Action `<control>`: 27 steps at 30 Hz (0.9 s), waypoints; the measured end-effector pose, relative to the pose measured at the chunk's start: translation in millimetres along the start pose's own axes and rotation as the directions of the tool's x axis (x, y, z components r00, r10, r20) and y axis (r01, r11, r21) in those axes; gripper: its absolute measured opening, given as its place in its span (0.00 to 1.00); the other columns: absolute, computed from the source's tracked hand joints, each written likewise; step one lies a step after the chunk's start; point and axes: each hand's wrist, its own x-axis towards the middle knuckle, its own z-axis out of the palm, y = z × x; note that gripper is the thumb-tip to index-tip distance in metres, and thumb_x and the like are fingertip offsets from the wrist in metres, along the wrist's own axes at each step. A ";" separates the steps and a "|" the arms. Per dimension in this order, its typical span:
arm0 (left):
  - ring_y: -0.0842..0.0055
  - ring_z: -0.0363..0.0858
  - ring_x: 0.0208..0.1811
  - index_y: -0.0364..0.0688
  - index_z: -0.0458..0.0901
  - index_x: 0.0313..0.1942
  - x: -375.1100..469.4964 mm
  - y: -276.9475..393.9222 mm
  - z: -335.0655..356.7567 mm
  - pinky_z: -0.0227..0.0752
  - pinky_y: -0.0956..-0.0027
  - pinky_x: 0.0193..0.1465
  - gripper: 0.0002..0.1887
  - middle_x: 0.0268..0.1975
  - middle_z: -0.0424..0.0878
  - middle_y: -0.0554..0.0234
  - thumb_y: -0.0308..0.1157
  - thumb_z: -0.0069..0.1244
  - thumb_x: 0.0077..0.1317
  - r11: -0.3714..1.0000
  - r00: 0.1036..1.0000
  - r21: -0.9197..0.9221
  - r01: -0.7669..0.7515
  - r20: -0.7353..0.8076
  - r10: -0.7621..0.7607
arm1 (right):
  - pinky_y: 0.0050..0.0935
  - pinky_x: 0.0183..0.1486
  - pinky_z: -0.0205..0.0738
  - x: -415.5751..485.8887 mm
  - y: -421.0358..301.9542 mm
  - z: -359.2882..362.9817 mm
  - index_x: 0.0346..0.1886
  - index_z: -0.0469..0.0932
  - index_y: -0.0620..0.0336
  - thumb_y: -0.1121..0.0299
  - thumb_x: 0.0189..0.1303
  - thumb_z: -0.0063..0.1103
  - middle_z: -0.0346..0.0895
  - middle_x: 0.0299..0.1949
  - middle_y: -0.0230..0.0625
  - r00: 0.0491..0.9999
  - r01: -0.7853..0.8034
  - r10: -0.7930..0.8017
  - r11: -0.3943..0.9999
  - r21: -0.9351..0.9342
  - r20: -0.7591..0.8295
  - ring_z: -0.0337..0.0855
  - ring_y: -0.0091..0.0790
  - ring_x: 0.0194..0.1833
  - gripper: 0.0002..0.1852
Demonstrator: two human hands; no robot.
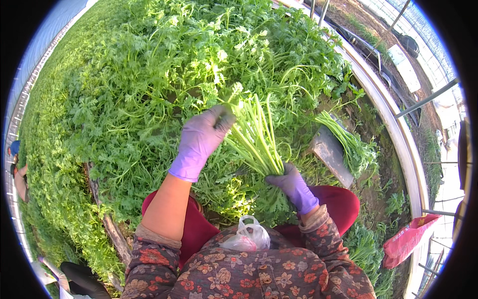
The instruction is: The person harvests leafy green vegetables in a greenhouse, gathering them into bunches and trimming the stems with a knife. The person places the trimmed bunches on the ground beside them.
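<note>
My right hand (293, 185), in a purple glove, grips a bunch of leafy greens (255, 138) that look like crown daisy. The pale stems fan upward and the leaves hang below my fist. My left hand (204, 136), gloved alike, is at the left of the stem ends with thumb and fingers drawn together. Whether a stem or leaf is pinched there is hidden. On a flat dark board (328, 153) to the right lies a second bunch of greens (347, 144). A translucent plastic bag (250, 237) sits at my waist between my knees.
Dense standing greens (149, 74) fill the bed ahead and left. A pale curb (388, 104) curves along the right, with metal poles (429, 98) beyond. A red printed sack (409, 241) rests against it. A weathered plank (114, 235) lies left. Parts of other people (21, 181) show at the left edge.
</note>
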 end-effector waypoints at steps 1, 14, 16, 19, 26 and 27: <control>0.74 0.82 0.30 0.46 0.82 0.42 -5.2 6.9 7.2 0.75 0.69 0.36 0.26 0.27 0.83 0.61 0.62 0.51 0.64 0.984 0.996 0.169 -0.051 0.080 0.038 | 0.27 0.52 0.74 0.5 1.1 1.5 0.56 0.77 0.66 0.79 0.57 0.66 0.84 0.47 0.36 1.000 0.009 -0.009 1.000 -0.030 0.000 0.81 0.28 0.45 0.21; 0.68 0.84 0.27 0.40 0.81 0.48 17.2 -19.5 -35.9 0.75 0.64 0.34 0.15 0.31 0.85 0.54 0.38 0.53 0.65 0.850 0.975 0.498 0.170 -0.211 -0.071 | 0.28 0.55 0.74 -7.7 0.1 0.8 0.56 0.75 0.65 0.83 0.50 0.69 0.83 0.47 0.36 1.000 0.009 -0.007 0.991 0.135 -0.016 0.81 0.29 0.47 0.26; 0.74 0.82 0.25 0.38 0.79 0.52 15.1 -22.8 -30.5 0.74 0.69 0.29 0.17 0.30 0.85 0.57 0.34 0.54 0.64 0.951 0.985 0.264 0.163 -0.104 -0.140 | 0.28 0.54 0.75 -6.7 -0.9 0.3 0.55 0.75 0.65 0.83 0.50 0.69 0.83 0.46 0.35 1.000 0.003 -0.005 0.982 0.187 0.011 0.82 0.29 0.46 0.26; 0.82 0.79 0.23 0.34 0.75 0.57 9.9 -15.0 -15.6 0.68 0.78 0.21 0.22 0.29 0.83 0.62 0.27 0.55 0.62 0.857 0.903 -0.291 0.424 0.210 -0.376 | 0.29 0.54 0.75 -5.0 -2.2 0.0 0.59 0.73 0.66 0.83 0.53 0.67 0.82 0.49 0.38 0.998 0.010 -0.022 0.983 0.182 0.064 0.81 0.31 0.48 0.27; 0.83 0.78 0.20 0.33 0.79 0.50 2.3 8.2 5.5 0.65 0.80 0.16 0.15 0.26 0.82 0.64 0.30 0.56 0.65 0.758 0.780 -0.332 0.561 0.520 -0.349 | 0.27 0.52 0.76 -8.5 -3.0 -0.8 0.59 0.75 0.65 0.83 0.54 0.67 0.82 0.49 0.38 0.986 0.057 -0.083 0.983 0.172 0.146 0.82 0.31 0.47 0.26; 0.82 0.78 0.20 0.33 0.81 0.47 3.2 9.1 4.8 0.65 0.80 0.16 0.14 0.25 0.82 0.64 0.31 0.57 0.65 0.759 0.764 -0.328 0.563 0.556 -0.327 | 0.27 0.52 0.77 -9.0 -2.3 -1.2 0.58 0.75 0.66 0.83 0.54 0.67 0.83 0.49 0.38 0.989 0.029 -0.054 0.984 0.176 0.139 0.82 0.31 0.47 0.26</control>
